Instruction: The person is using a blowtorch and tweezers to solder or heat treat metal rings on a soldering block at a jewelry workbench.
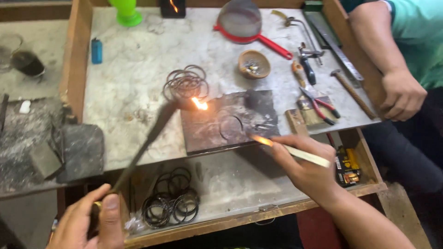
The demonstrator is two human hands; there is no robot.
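Gripping the torch [143, 147] in my left hand [90, 221] — right hand [307, 168] pinching a stick [295, 151] — flame [200, 103] is heating the slab [228, 122], rings [185, 84] waiting.

1 lighter [96, 50] | 1 sieve [240, 20] | 1 bowl [254, 64] | 1 hammer [351, 92]

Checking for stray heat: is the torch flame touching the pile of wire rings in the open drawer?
No: the flame burns at the dark slab on the benchtop, above the drawer rings.
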